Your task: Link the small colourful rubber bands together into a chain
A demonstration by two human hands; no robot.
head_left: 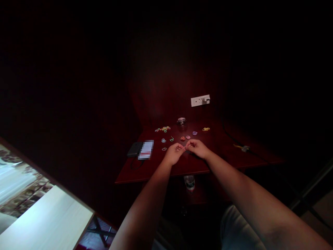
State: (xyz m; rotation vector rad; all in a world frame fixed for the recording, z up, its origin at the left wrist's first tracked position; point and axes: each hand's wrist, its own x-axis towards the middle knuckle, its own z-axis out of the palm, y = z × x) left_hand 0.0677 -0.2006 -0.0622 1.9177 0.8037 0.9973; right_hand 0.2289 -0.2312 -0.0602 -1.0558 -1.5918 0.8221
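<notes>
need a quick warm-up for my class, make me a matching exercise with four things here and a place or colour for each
1. Socket panel
2. Bottle
3. Rightmost loop cluster
4. Left hand

A. yellow
B. below the tabletop
C. at a small pink item, beside the right hand
D. on the back wall

Pairs: 1-D, 2-B, 3-A, 4-C

Indoor work nook, home or office unclear. Dark red bench [151,171] w/ matching back panel [161,100] & wall socket strip [197,101]; pale tbl [49,222] nearby, off to L.
</notes>
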